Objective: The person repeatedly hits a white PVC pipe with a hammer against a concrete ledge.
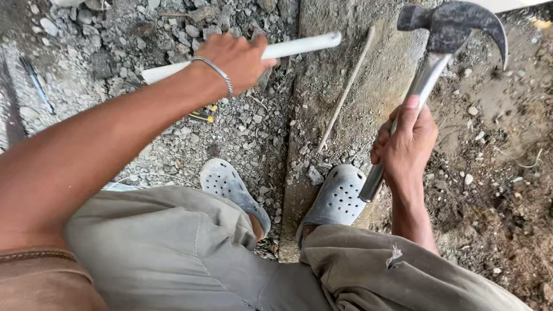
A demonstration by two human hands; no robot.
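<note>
Left hand (236, 57) gripping white pipe (299, 46), right hand (406, 144) holding claw hammer (449, 29), gravel ground (242, 126)

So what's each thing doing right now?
Left hand: closed on the white pipe.
White pipe: held low, lying across the gravel.
Right hand: gripping the hammer's handle.
Hammer: raised, head up, claw curving right.
Thin rod: lying loose on the concrete slab.
Grey clogs: on both feet.
</note>
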